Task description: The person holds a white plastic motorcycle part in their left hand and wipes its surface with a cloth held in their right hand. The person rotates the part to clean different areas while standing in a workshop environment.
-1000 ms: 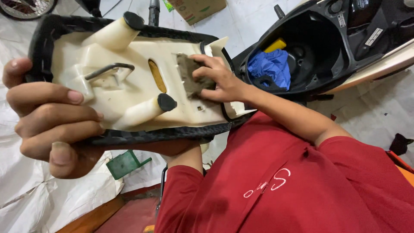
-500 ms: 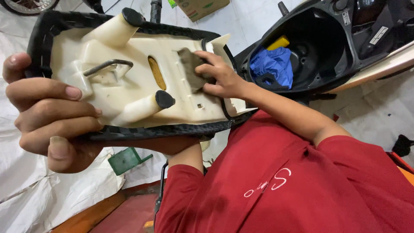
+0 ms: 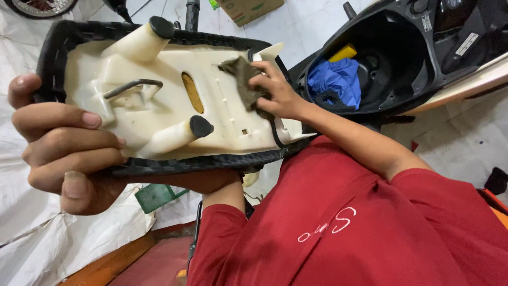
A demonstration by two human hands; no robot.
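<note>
1. My left hand (image 3: 63, 148) is clamped on the near end of the upturned scooter seat (image 3: 159, 95): the fingers curl over the black edging onto the cream underside, and the thumb sits behind the rim at upper left.
2. I hold the seat up in front of me, underside facing the camera, tilted so its far end leans toward the open scooter.
3. My right hand (image 3: 278, 95) is closed on a crumpled grey-brown rag (image 3: 243, 79) and presses it flat against the cream plastic near the seat's right end, just beside the black edging there.
4. The two hands are well apart, one at each end of the seat.
5. On the underside I see a bent metal latch loop (image 3: 132, 87) near my left fingers, a yellow slot (image 3: 191, 92) in the middle, and two cream posts capped with black rubber stoppers (image 3: 201, 126), one at the top edge and one lower down.
6. The rag lies to the right of the yellow slot, apart from it, and above the lower stopper.
7. Behind the seat, at upper right, the scooter's storage compartment (image 3: 402, 63) stands open; a blue cloth (image 3: 336, 79) and a yellow object (image 3: 344, 52) lie inside it.
8. My red shirt (image 3: 338, 222) fills the lower right of the view.
9. Below the seat, a small green item (image 3: 156, 196) rests on the white sheet (image 3: 26, 238) covering the floor; I cannot tell what it is.
10. A cardboard box (image 3: 248, 8) sits at the top edge, beyond the seat.
</note>
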